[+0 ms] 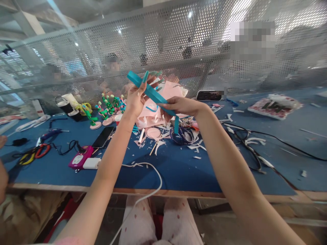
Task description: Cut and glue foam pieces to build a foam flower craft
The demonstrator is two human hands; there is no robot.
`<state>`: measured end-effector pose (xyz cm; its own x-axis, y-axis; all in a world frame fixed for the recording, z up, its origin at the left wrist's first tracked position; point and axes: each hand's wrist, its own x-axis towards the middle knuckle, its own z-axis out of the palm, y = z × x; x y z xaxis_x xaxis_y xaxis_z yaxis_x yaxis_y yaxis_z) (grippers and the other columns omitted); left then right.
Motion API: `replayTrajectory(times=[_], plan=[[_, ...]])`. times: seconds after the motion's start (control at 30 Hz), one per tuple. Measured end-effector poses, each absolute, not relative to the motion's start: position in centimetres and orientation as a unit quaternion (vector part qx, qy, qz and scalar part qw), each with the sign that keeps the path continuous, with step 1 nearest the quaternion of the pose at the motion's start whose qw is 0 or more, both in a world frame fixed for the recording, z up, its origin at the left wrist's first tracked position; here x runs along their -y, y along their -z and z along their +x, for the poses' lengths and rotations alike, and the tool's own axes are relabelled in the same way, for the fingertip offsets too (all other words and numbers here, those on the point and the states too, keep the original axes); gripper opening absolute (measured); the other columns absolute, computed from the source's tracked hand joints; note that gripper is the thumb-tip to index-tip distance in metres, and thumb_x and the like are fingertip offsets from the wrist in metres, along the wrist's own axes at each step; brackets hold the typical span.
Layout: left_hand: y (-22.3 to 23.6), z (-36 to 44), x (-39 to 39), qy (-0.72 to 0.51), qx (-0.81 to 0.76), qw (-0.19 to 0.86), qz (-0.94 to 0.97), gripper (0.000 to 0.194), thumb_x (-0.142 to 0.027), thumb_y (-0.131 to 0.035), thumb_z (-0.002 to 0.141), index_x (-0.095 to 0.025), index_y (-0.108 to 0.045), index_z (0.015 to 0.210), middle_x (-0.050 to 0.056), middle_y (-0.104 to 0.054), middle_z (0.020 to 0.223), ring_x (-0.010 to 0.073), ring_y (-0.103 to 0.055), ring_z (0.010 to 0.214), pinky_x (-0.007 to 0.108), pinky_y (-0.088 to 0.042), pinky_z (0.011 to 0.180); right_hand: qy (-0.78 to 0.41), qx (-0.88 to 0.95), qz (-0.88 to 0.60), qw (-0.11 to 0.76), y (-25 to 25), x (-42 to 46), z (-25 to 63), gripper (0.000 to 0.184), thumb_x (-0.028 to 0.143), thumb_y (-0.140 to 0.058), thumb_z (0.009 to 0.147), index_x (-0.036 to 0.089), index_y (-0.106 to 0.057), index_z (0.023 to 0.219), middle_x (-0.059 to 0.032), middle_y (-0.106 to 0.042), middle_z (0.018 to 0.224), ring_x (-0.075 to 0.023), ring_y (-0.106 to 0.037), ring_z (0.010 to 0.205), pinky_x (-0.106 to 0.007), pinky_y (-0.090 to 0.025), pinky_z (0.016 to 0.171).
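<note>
A long teal strip, paper or ribbon by its look, slants down to the right in the air over the table. Its upper part is gripped by my left hand, with the thumb pressed on it. My right hand pinches the lower end, below which a short teal piece hangs. Thin teal bits also show near my left fingers. Behind the hands lies crumpled pink paper. Small green plant-like figures on pink round bases stand left of my left hand.
White and pink scraps litter the blue table. A magenta power adapter, phone, scissors and glue gun lie left. Black cables run right. A perforated metal panel rises behind; another person's hand shows far left.
</note>
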<state>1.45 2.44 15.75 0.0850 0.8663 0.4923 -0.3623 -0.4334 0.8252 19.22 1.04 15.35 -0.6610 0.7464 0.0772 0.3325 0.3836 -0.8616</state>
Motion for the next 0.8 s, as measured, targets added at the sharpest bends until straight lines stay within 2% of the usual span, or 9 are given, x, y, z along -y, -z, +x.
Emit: replayTrajectory(times=[0.17,0.3,0.53,0.8], plan=[[-15.8,0.9,-2.5,-0.606,-0.221,0.485,0.590,0.031,-0.035,-0.063,0.077,-0.021,-0.062,0.104,0.003,-0.070,0.096,0.0241,-0.060,0.109,0.035,-0.052,0.089,-0.420,0.804,-0.353,0.232,-15.4,-1.1,19.3,0.039,0.053,-0.068,0.064,0.014,-0.065,0.070,-0.0036,-0.066,0.060,-0.0124,-0.060,0.056,-0.028,-0.048,0.062],[-15.8,1.0,-2.5,-0.603,-0.225,0.471,0.603,0.029,-0.033,-0.059,0.081,-0.021,-0.062,0.106,0.003,-0.070,0.098,0.0243,-0.057,0.113,0.035,-0.051,0.091,-0.424,0.806,-0.355,0.211,-15.6,-0.7,19.2,0.035,0.049,-0.070,0.064,0.015,-0.067,0.072,-0.0034,-0.067,0.060,-0.0129,-0.061,0.057,-0.027,-0.048,0.061],[-15.4,0.3,-2.9,-0.556,-0.204,0.488,0.642,0.021,-0.028,-0.064,0.077,-0.020,-0.062,0.096,0.003,-0.069,0.098,0.0240,-0.057,0.113,0.039,-0.051,0.090,-0.497,0.782,-0.305,0.221,-15.6,-1.0,19.8,0.035,0.051,-0.068,0.066,0.016,-0.066,0.066,-0.0021,-0.066,0.058,-0.0128,-0.062,0.059,-0.027,-0.049,0.061],[-16.2,-0.7,-2.4,-0.539,-0.215,0.441,0.685,0.025,-0.024,-0.077,0.062,-0.020,-0.064,0.083,0.002,-0.069,0.084,0.0228,-0.063,0.101,0.033,-0.055,0.081,-0.525,0.774,-0.274,0.226,-15.5,-1.3,20.6,0.044,0.057,-0.071,0.058,0.014,-0.064,0.061,0.0000,-0.058,0.045,-0.0110,-0.058,0.049,-0.023,-0.046,0.049]])
